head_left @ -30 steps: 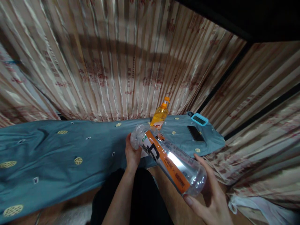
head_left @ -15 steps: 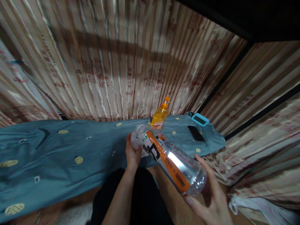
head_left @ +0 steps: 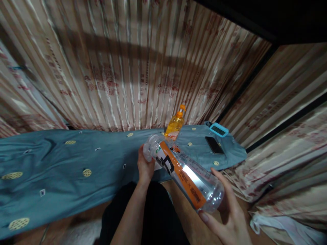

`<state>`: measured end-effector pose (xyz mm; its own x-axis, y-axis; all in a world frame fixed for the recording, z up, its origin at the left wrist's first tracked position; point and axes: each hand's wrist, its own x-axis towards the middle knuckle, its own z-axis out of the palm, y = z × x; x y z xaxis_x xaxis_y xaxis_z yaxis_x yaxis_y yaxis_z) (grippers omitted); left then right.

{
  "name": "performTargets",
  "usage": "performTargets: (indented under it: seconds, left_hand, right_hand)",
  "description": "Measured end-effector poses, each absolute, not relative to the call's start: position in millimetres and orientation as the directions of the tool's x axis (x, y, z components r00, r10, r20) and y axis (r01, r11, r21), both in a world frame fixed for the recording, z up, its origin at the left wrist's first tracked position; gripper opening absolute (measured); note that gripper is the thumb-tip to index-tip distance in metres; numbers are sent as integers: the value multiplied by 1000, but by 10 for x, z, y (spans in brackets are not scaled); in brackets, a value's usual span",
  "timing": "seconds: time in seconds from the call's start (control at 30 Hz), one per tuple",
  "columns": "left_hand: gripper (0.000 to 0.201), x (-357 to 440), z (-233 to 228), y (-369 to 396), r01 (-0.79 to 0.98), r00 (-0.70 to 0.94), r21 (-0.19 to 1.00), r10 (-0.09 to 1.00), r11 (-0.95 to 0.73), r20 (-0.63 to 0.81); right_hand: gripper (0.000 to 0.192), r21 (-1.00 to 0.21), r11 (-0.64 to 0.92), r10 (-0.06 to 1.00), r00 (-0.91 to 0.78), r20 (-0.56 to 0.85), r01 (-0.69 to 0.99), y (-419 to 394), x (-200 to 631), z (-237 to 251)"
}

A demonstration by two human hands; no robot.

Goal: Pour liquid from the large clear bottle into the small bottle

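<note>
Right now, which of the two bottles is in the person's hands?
The clear orange-labelled bottle, slanting between the left hand and the right hand. The yellow pump bottle instead stands untouched on the blue-green cloth.

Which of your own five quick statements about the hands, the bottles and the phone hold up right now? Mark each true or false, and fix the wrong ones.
1. The left hand and right hand both touch the clear bottle. True.
2. The pump bottle is lying on its side. False: the pump bottle stands upright on the cloth.
3. The phone lies flat on the cloth. True.
4. The right hand grips the end of the clear bottle nearer the pump bottle. False: the left hand is at that end; the right hand is at the other.
5. The clear bottle has orange on its label. True.
</note>
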<state>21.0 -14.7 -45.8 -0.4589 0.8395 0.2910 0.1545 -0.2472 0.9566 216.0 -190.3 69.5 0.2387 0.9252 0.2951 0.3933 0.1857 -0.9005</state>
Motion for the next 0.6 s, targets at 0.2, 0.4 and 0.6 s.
performTargets:
  seconds: [0.2,0.4,0.6]
  left_hand:
    - [68,206,-537,-112,183,-466,946,823,-268,324]
    - [68,148,-664,-53,226,-451,932,818,-283,357]
    - [65,100,-641,-45,228,-408,923,831,-309,379]
  right_hand:
    - [80,-898,187,924,238,298,398,-1891,2189,665]
    - [85,-926,201,951,162,263,321,-1855,2284,601]
    - [90,-931,182,961,143,236,316,-1812,2366,545]
